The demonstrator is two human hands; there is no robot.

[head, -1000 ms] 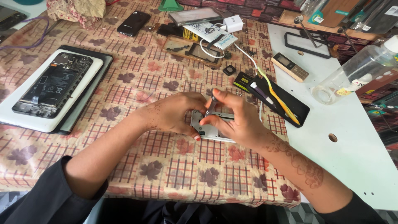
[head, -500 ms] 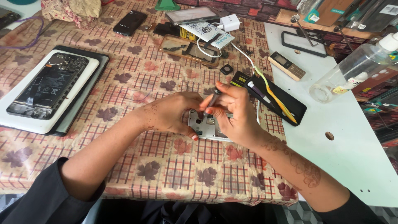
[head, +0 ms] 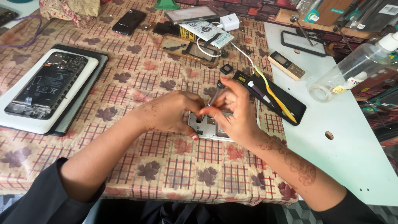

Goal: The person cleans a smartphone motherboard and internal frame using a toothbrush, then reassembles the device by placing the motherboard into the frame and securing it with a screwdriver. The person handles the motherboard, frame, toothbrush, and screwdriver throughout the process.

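My left hand (head: 172,116) is curled down over the near-left corner of the small grey phone frame (head: 209,128), pinning it flat on the patterned cloth (head: 166,166), fingertips pressed on its edge. My right hand (head: 232,114) is pinched narrow around a thin screwdriver (head: 216,94), which stands tilted with its dark cap up and its tip down inside the frame; the tip itself is hidden behind my fingers, so I cannot tell whether it sits in a screw. The frame lies right at the middle of the table, between my wrists, with the black tool tray (head: 275,97) just beside it to the right and the yellow pry tool (head: 273,93) lying on that tray. I judge the main risk to be the driver slipping: it leans, and if I press at that angle the tip could skate off and scratch the board or strip a screw head. A loosened screw could also roll onto the busy cloth pattern and be hard to find. If my left hand eases, the frame may twist under the turning force. The white cable (head: 242,52) runs close behind my right hand, and a wide elbow move could snag it. The opened tablet (head: 45,89) sits well apart to the left, out of harm.
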